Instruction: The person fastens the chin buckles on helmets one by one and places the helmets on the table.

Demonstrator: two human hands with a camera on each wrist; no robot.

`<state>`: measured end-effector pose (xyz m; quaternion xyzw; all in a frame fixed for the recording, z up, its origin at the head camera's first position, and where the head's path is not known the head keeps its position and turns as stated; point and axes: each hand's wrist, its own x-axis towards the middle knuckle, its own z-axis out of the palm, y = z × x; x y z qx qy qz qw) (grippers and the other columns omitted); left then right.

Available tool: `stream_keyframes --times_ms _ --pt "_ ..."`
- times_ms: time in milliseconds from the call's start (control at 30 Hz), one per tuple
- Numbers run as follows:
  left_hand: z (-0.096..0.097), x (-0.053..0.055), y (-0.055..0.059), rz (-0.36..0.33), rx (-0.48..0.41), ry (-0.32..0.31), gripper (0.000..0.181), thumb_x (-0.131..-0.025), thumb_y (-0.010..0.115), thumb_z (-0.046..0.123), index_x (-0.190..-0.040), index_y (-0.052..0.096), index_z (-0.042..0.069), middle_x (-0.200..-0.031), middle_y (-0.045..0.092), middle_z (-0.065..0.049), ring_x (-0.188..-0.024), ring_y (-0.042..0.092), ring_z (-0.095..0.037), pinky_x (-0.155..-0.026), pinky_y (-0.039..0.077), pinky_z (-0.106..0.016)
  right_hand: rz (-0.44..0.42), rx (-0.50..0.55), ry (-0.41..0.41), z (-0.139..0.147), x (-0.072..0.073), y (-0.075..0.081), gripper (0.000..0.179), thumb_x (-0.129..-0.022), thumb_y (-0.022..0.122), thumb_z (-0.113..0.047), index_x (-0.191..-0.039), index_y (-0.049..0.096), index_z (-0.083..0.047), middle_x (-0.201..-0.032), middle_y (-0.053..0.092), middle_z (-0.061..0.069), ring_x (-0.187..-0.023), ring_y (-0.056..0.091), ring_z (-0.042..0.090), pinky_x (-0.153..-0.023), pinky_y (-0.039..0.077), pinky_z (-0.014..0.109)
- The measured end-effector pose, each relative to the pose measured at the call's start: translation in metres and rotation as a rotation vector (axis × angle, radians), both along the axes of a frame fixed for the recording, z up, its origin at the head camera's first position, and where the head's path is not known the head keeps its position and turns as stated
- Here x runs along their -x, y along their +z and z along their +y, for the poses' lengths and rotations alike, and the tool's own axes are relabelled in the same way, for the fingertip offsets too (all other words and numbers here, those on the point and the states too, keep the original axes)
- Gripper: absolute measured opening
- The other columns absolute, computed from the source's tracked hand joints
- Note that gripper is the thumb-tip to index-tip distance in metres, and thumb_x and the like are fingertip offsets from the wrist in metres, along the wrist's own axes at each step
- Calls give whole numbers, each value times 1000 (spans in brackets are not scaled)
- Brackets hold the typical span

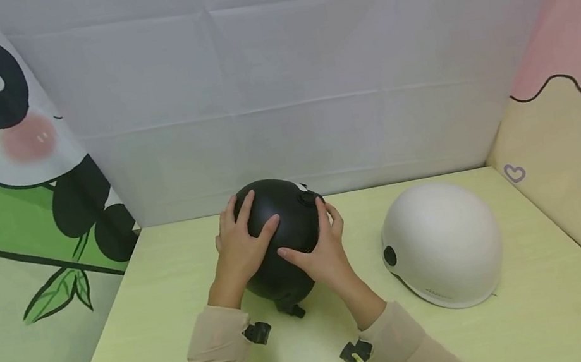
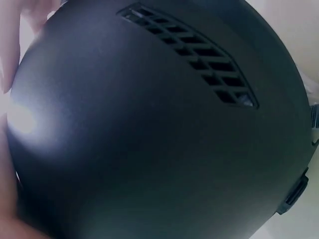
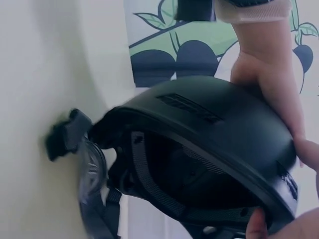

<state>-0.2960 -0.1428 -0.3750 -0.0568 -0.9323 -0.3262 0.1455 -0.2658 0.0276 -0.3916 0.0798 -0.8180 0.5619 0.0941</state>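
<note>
A matte black helmet (image 1: 293,222) is held between both hands near the back of the table. My left hand (image 1: 238,244) grips the left side of its shell, with the fingers spread around the curve. On the opposite side, my right hand (image 1: 326,255) holds the rim, and in the right wrist view one fingertip (image 3: 256,224) reaches inside the edge. The open underside with its dark padding faces that camera. A black strap (image 3: 92,174) with a buckle hangs from the helmet. Slotted vents (image 2: 199,55) show on the shell in the left wrist view.
A white helmet (image 1: 442,245) rests dome-up on the pale yellow table (image 1: 181,353), right of the hands. Behind the table hangs a creased white cloth (image 1: 307,75). Printed cartoon panels stand at the left and right sides.
</note>
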Motion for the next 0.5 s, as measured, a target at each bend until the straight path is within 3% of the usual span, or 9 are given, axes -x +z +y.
stream_keyframes --times_ms 200,333,500 --pt "-3 -2 1 8 -29 7 76 -93 55 56 -155 28 22 -159 13 -15 -143 12 -38 -101 18 -70 -48 86 -13 -5 -5 -8 109 -80 81 -35 -157 8 -13 -154 9 19 -134 30 43 -102 33 59" --pt "-4 -3 1 10 -35 10 76 -93 55 56 -155 28 22 -158 14 -16 -142 13 -39 -100 18 -70 -61 111 27 -6 -5 -12 110 -81 79 -39 -158 4 -16 -153 13 22 -132 33 44 -101 34 60" --pt "-4 -4 1 13 -44 22 75 -94 54 55 -155 27 21 -158 13 -17 -142 15 -40 -100 19 -70 -66 157 99 -7 -2 -16 112 -81 78 -43 -158 -1 -23 -158 14 15 -136 32 41 -101 35 57"
